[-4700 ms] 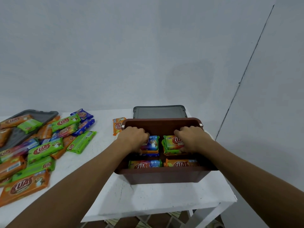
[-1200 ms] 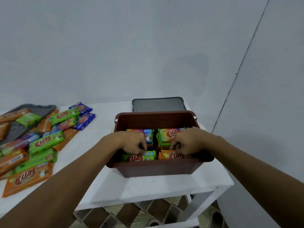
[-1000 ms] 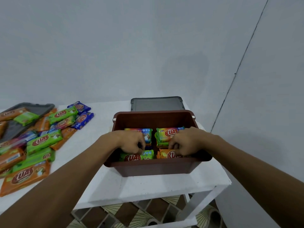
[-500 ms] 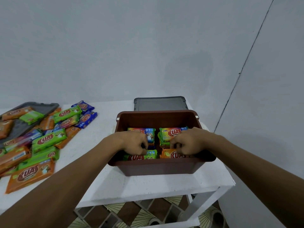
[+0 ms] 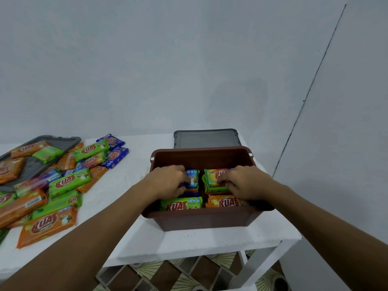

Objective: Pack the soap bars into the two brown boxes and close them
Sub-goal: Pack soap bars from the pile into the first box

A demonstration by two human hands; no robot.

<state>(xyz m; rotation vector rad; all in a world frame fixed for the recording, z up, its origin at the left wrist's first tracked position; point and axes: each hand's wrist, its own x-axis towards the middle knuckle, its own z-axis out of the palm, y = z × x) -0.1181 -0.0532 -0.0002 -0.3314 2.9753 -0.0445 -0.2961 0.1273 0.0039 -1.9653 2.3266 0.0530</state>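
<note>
Four stacks of soap bars [image 5: 182, 204] fill our brown box [image 5: 201, 219]; our left hand [image 5: 168, 181] and right hand [image 5: 244, 182] curl fingers onto the rear stacks, grip uncertain.

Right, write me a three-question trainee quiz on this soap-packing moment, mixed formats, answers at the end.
1. True or false: the grey lid is fitted on the brown box.
2. Multiple choice: where is the left hand? A) on the loose soap pile B) inside the box, on the far-left stack C) on the lid.
3. Fill in: the near-right bar in the box, just in front of the right hand, has an ______ wrapper.

Key: 1 false, the lid lies flat on the table behind the open box. 2 B. 3 orange.
</note>
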